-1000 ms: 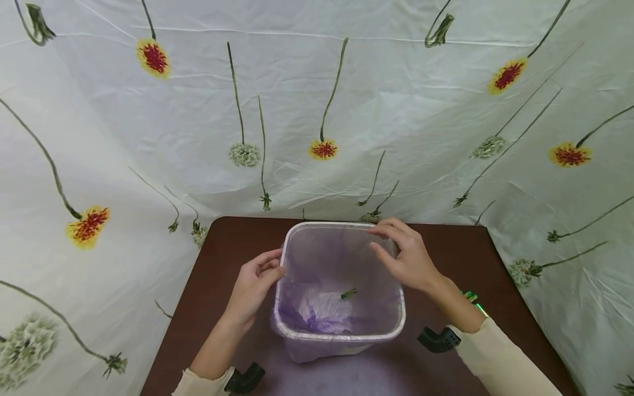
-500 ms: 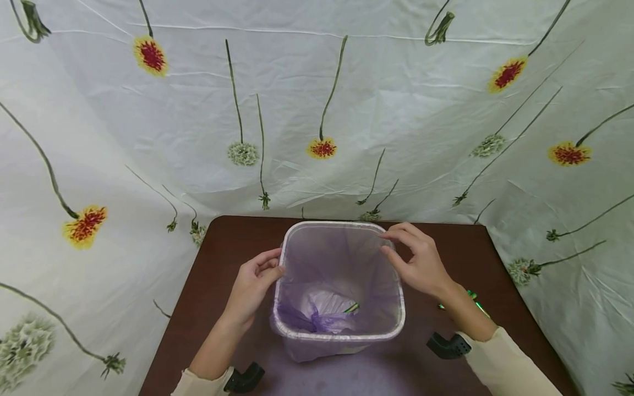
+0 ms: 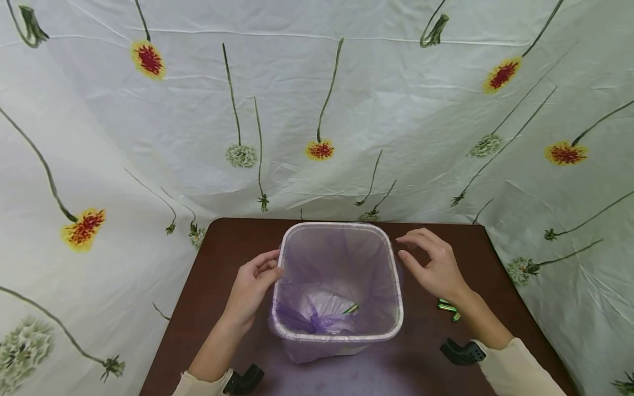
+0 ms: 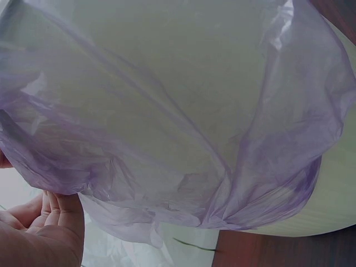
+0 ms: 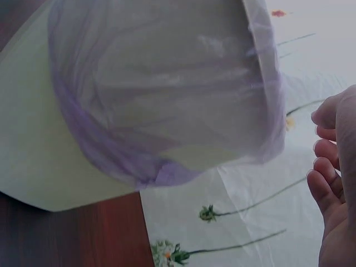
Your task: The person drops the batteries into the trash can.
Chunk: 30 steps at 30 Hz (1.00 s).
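So there's a squarish bin [image 3: 342,337] in the middle of a dark brown table [image 3: 233,242], lined with a see-through purple bag [image 3: 313,350] that's folded over the rim and hangs down the outside. The left hand [image 3: 251,287] has the bin's left rim pinched, thumb over the inside edge, fingers round the outside. The right hand [image 3: 433,268] is off to the right, near the bin but not touching it; fingers loosely bent, thumb well apart from the index, nothing in it. The right wrist cam shows that gap too.

Down in the bin there's a small green piece [image 3: 351,309] lying on the bag, a bit right of centre. A few small shiny green cylinders [image 3: 446,307] sit on the table to the right, just left of the right forearm. White flowery cloth [image 3: 188,121] hangs behind on the far side.
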{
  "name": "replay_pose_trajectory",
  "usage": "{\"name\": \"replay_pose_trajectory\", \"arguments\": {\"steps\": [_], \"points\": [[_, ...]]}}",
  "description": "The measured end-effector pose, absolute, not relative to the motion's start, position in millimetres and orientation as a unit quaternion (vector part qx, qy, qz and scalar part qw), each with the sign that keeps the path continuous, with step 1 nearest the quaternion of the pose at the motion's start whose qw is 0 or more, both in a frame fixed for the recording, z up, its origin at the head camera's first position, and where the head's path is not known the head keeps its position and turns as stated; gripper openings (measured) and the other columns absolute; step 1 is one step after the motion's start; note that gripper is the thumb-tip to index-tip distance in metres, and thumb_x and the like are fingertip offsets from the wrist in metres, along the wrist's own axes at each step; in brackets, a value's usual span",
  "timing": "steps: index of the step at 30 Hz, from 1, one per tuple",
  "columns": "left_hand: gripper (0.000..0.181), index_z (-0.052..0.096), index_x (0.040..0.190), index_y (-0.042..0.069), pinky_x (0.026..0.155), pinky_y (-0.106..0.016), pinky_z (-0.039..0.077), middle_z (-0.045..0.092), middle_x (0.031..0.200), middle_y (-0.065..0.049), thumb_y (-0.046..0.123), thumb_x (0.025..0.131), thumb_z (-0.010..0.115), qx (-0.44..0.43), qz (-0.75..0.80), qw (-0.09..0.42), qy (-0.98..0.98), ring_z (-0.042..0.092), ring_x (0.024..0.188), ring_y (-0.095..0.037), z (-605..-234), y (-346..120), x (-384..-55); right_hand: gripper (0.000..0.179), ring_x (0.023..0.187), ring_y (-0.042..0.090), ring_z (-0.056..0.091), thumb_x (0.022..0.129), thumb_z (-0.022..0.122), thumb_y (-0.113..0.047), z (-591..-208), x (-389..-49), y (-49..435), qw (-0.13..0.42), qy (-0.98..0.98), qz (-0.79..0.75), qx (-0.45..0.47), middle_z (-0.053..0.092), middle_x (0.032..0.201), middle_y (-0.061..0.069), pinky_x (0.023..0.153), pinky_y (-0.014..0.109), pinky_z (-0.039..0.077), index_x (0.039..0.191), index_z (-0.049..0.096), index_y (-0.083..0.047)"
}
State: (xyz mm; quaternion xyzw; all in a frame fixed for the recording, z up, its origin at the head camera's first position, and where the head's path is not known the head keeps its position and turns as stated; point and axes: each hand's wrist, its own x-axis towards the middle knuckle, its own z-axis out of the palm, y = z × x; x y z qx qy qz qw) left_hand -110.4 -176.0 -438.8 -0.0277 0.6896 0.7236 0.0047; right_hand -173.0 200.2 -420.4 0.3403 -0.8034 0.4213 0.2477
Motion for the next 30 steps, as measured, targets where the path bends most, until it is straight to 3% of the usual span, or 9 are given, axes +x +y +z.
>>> {"name": "replay_pose_trajectory", "arguments": {"steps": [17, 30], "points": [[0.040, 0.060, 0.135, -0.007, 0.089, -0.026, 0.049, 0.063, 0.104, -0.014, -0.002, 0.095, 0.064, -0.025, 0.726, 0.004, 0.687, 0.061, 0.099, -0.018, -439.6, -176.6, -111.0, 0.031, 0.093, 0.030, 0.067, 0.078, 0.078, 0.011, -449.8, -172.6, 239.5, 0.275, -0.823, 0.398, 0.297, 0.072, 0.101, 0.009, 0.087, 0.016, 0.044, 0.106, 0.076, -0.003], [0.040, 0.061, 0.135, -0.005, 0.090, -0.027, 0.048, 0.064, 0.105, -0.014, 0.000, 0.096, 0.064, -0.035, 0.720, 0.008, 0.693, 0.061, 0.100, -0.018, -436.4, -177.0, -109.4, 0.027, 0.093, 0.022, 0.065, 0.083, 0.076, 0.010, -479.3, -167.9, 263.5, 0.261, -0.849, 0.396, 0.233, 0.072, 0.101, 0.005, 0.085, 0.017, 0.043, 0.106, 0.076, -0.004]]}}
